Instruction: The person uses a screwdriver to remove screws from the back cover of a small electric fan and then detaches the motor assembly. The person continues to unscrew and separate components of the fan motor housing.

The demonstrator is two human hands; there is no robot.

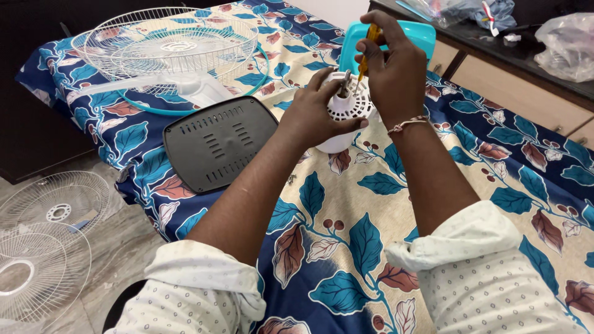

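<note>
— Motor housing (339, 127), white, vented: where?
— On the leaf-print bedspread (346, 247), left hand (312, 114) wrapped round it (firm clasp).
— Screwdriver (366, 52), yellow handle?
— Right hand (393, 71) closed about it, tip down in the housing.

— What's that white housing in the grip?
— Smooth matt plastic fan motor housing (343, 114); the screwdriver (369, 46) handle above it looks glossy, translucent amber plastic.
— And underneath?
— Printed cloth bedsheet (371, 247); left of it, a matt dark plastic panel (216, 142).
</note>
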